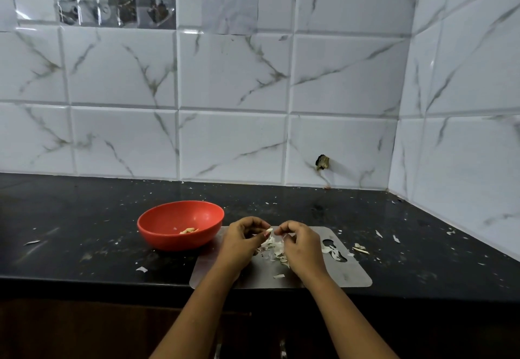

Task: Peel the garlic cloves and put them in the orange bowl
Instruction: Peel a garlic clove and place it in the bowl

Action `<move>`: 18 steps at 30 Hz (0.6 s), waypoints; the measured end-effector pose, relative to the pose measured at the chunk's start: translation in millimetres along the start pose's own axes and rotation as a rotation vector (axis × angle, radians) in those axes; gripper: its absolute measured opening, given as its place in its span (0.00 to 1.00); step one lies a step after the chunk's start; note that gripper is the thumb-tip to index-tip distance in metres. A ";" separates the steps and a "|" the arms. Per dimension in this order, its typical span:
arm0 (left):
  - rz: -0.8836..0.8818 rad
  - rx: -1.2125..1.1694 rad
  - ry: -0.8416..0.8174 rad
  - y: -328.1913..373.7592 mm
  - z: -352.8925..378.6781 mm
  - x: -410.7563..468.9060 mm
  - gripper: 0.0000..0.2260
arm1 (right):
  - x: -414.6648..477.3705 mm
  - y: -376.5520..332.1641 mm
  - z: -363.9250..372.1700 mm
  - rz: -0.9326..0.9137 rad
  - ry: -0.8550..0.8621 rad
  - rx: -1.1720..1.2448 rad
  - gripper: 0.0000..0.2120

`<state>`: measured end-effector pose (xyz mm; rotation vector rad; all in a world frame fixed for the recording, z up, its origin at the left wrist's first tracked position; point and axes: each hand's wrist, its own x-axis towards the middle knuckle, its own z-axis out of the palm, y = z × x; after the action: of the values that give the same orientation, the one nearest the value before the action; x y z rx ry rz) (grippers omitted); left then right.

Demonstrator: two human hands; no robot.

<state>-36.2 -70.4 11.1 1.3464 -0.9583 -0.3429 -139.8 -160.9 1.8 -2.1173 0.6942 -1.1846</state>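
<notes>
Pale garlic clove [269,230] pinched by left hand [242,242] and right hand [301,246] above grey flat cutting board [351,274]. I'd brace with left, strip skin with right, then drop into round orange plastic bowl [168,239] alongside.

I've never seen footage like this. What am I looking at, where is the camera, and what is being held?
No machine here: a person works bare-handed, filmed by one camera worn on their head, looking down. The left hand and right hand pinch a small garlic clove between their fingertips. Under them a grey board carries loose skins, on a black counter. Left of it stands the orange bowl with a few peeled cloves inside.
</notes>
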 end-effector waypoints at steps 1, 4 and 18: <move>0.008 0.011 0.005 0.1 -0.2 -0.4 0.04 | -0.3 -0.6 -0.3 0.012 -0.010 0.012 0.15; 0.024 0.044 0.018 1.0 -0.5 -0.9 0.05 | -0.7 -0.4 0.0 0.028 -0.020 0.024 0.10; 0.038 0.185 0.061 -1.4 0.8 0.7 0.04 | -6.1 -8.7 -3.5 -0.041 -0.018 -0.235 0.06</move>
<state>-35.9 -71.7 10.0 1.4963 -0.9811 -0.1865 -144.5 -151.7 6.1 -2.3423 0.8199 -1.1520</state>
